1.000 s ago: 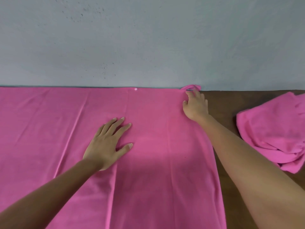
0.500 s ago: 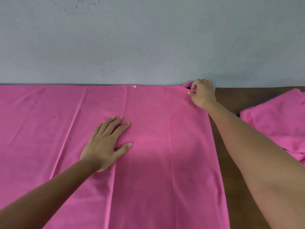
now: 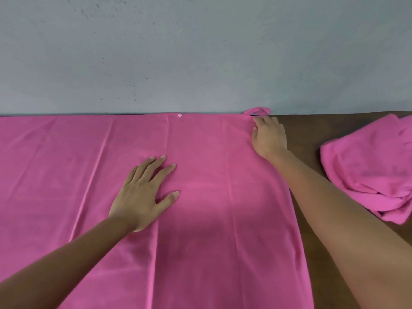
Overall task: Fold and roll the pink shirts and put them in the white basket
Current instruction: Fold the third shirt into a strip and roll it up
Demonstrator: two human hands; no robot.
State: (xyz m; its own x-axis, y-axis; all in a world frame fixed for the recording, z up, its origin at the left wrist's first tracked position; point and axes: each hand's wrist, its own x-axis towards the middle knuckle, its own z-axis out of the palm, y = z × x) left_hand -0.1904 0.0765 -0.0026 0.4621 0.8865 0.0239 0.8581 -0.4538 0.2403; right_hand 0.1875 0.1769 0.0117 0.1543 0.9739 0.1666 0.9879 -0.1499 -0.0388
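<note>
A large pink shirt [image 3: 66, 163] lies spread flat on the brown table, covering the left and middle of the head view. My left hand [image 3: 142, 192] rests palm down on its middle, fingers straight and spread. At the shirt's far right corner my right hand [image 3: 268, 137] lies with its fingertips touching the fabric edge. Just beyond those fingertips a small bunched flap [image 3: 258, 111] of the shirt stands up against the wall. A white button [image 3: 179, 115] shows at the shirt's far edge. No white basket is in view.
A second pink shirt [image 3: 370, 166] lies crumpled on the brown table [image 3: 305, 134] at the right. A grey wall [image 3: 200, 52] runs directly behind the table's far edge.
My right hand reached up to the bunched corner by the wall, then drew back a little toward me. My left hand has stayed flat in the same place.
</note>
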